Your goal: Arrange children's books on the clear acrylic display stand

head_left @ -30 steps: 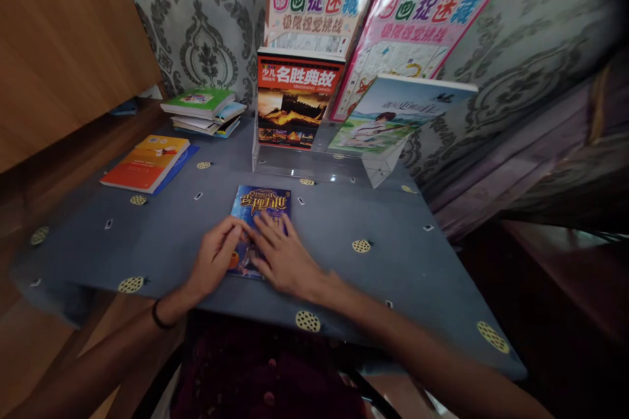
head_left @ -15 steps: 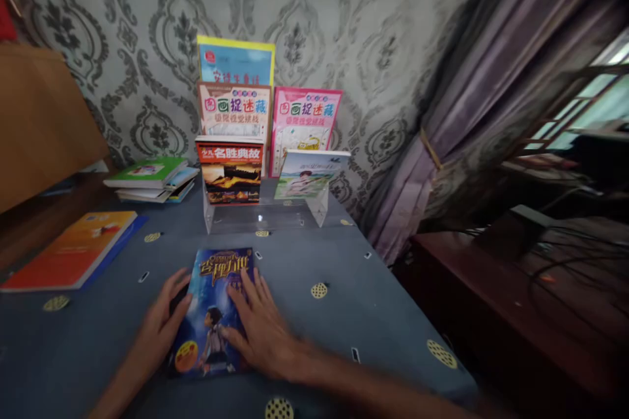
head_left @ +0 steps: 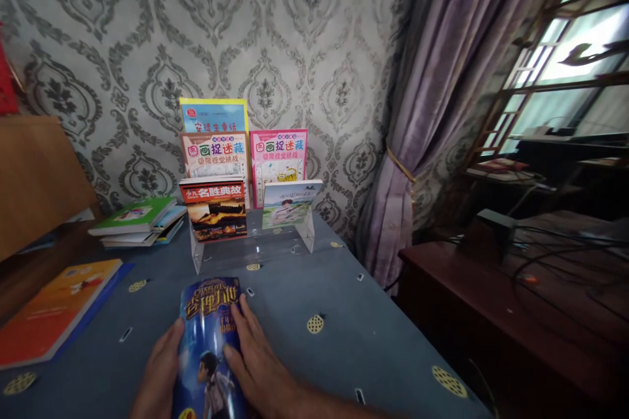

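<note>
Book (head_left: 209, 340) with a glossy blue cover at bottom centre, lifted off the blue tablecloth (head_left: 344, 340) and bowed so the cover bulges. Left hand (head_left: 160, 373) closed on its left edge, fingers curled round the side. Right hand (head_left: 255, 360) spread flat on the cover's right half, fingers (head_left: 246, 317) reaching up toward the gold title. Clear acrylic stand (head_left: 250, 245) just beyond, at the wall end of the table, carrying a red and orange book (head_left: 215, 209) and a pale green one (head_left: 289, 203) in front, taller activity books (head_left: 278, 157) behind. Orange book (head_left: 54, 311) flat on the cloth at far left; small stack with a green cover (head_left: 137, 221) behind it. Purple curtain (head_left: 432, 91) to the right, beside a dark wooden sideboard (head_left: 491, 301).
</note>
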The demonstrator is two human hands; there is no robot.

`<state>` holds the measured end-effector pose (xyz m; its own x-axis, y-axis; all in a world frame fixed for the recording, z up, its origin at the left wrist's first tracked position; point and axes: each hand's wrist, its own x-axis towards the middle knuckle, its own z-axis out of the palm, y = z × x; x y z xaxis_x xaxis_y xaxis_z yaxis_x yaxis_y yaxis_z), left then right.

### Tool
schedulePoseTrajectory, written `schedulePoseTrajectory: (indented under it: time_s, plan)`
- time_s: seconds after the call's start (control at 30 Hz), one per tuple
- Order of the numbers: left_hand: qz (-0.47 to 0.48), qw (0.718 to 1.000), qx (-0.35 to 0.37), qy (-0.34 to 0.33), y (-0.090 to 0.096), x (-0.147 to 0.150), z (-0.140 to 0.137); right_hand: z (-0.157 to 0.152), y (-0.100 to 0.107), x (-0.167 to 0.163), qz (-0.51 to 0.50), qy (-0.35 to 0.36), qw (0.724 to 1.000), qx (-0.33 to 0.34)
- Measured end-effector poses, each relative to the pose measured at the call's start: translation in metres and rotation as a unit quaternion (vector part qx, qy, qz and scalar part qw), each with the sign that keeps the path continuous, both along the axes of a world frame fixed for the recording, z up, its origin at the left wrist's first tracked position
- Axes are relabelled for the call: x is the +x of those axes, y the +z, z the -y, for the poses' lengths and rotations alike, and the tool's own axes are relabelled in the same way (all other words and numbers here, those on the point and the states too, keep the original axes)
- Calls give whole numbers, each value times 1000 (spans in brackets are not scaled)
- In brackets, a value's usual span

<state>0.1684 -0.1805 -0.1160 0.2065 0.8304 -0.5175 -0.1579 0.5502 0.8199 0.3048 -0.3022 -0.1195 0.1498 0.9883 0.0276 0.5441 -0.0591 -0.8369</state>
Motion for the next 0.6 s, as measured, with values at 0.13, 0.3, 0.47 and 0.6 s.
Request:
schedulePoseTrajectory:
  time_s: [0.13, 0.3, 0.47, 0.6]
  plan:
    - [-7, 1000, 3, 3, 5, 5, 4, -8, -12, 7, -121, -81, 989, 20]
    - [-45, 995, 87, -13, 7, 8, 0, -22, -11, 19, -352, -70, 928, 105]
    - [-3, 990, 132, -46, 14, 21, -12, -25, -2, 41, -398, -65, 910, 98]
    - [6, 986, 156, -63, 7, 37, -21, -24, -1, 59, -368, -98, 919, 104]
